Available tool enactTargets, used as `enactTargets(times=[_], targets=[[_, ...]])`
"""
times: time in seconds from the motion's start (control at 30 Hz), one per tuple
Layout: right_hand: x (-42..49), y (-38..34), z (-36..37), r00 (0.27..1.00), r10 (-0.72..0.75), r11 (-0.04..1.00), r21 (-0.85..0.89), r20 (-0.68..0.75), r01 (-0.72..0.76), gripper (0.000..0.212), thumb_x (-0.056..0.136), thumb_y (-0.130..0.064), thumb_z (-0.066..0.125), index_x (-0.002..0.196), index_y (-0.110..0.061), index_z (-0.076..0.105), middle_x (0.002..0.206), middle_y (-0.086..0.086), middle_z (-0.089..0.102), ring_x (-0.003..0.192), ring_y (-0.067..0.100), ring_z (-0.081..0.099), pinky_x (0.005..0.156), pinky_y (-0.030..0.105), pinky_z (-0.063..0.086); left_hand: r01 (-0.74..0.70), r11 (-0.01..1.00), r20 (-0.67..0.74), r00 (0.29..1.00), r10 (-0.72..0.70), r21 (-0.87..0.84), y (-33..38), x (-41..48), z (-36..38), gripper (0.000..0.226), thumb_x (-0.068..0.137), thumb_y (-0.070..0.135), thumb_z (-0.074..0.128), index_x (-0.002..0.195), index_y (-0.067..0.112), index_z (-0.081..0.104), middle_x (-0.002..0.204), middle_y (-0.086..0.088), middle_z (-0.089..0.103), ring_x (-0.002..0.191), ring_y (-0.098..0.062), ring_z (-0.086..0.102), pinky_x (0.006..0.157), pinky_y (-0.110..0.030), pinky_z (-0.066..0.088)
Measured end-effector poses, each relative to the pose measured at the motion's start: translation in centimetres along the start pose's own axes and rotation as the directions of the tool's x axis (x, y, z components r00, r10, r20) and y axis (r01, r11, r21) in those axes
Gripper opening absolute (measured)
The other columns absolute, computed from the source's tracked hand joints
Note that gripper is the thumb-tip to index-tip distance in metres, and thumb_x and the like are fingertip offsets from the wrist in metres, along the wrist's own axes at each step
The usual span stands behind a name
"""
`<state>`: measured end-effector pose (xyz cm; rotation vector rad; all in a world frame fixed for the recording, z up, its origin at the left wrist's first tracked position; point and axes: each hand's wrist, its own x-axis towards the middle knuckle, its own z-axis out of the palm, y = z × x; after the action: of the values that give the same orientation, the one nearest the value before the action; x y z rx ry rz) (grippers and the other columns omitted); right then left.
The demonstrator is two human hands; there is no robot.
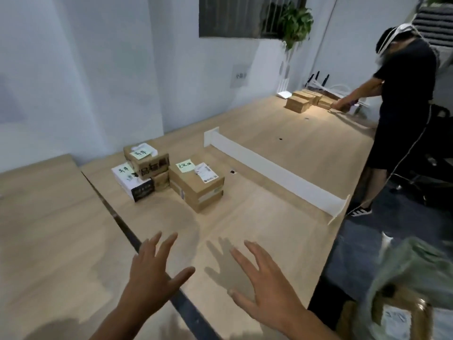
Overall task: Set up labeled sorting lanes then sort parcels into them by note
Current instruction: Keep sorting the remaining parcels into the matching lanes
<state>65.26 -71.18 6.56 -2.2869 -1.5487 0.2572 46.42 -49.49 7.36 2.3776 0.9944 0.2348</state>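
Now left hand (149, 273) & right hand (264, 283) spread, empty, over table (257, 217); 2 note-topped parcel stacks (196, 187) beyond.

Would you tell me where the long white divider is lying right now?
In the head view, the white divider lies diagonally across the wooden table, right of the stacked parcels, between them and the far boxes.

The walls (98, 57) are pale and plain. A dark window (230, 15) with bars sits high, and a green plant (295, 24) hangs beside it. Two light wooden surfaces (282, 217) stand side by side with a narrow gap (123, 224) between. The floor (362, 253) at right is dark grey.
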Motion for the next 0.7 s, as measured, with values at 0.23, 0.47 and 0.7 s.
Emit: enactTargets(times=[0.23,0.47,0.7], targets=[[20.0,11.0,2.1,0.99,0.002,0.992,0.128,0.143,-0.021,0.086,0.087,-0.063,0.065,0.154,-0.055,0.012,0.165,-0.013,0.004,0.152,0.007,0.005,0.118,0.023,0.019,0.126,0.983,-0.05,0.99,-0.134,-0.132,-2.1,17.4,4.6,0.108,0.066,0.082,0.06,0.158,0.041,0.021,0.167,-0.007,0.013,0.154,-0.028,0.014,0.121,-0.054,0.027],[40.6,18.6,4.7,0.977,-0.072,0.994,0.098,0.201,0.052,0.099,0.079,-0.056,0.077,0.154,-0.057,0.012,0.166,-0.004,0.008,0.152,0.019,0.011,0.119,0.035,0.027,0.192,0.946,-0.009,0.98,-0.201,-0.261,-4.9,33.0,9.3,0.124,0.058,0.077,0.077,0.156,0.052,0.004,0.17,-0.007,-0.008,0.157,-0.025,-0.002,0.122,-0.05,0.019],[48.6,21.8,10.0,0.944,-0.193,0.942,0.322,0.269,0.1,0.1,0.073,-0.03,0.088,0.154,-0.049,0.032,0.154,-0.007,0.026,0.136,0.009,0.045,0.113,0.037,0.043,0.138,0.912,-0.045,0.985,-0.168,-0.386,-7.5,38.9,14.5,0.119,0.062,0.048,0.092,0.155,0.049,0.018,0.167,0.005,-0.019,0.144,-0.002,0.009,0.115,-0.028,0.027]])
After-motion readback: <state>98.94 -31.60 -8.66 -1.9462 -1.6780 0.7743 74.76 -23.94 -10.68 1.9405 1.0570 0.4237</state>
